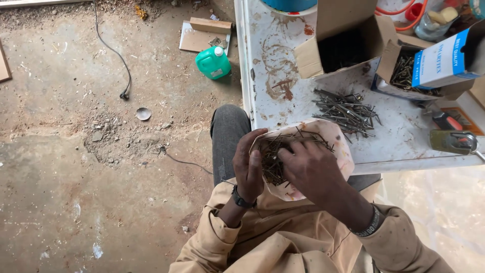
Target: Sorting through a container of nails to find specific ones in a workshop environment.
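My left hand (248,164) grips the left side of a worn white plastic container (339,146) that is tilted toward me over my lap. The container holds a heap of dark nails (273,154). My right hand (314,169) reaches into its mouth, fingers spread over the nails; whether it pinches any is hidden. Just beyond the container, a loose pile of long nails (346,111) lies on the stained white table (283,60).
An open cardboard box (343,43) and a smaller box of nails (414,73) with a blue-and-white flap stand on the table. A padlock (453,141) lies at its right edge. A green jug (213,62), a cable (118,55) and cardboard scraps lie on the dirty concrete floor.
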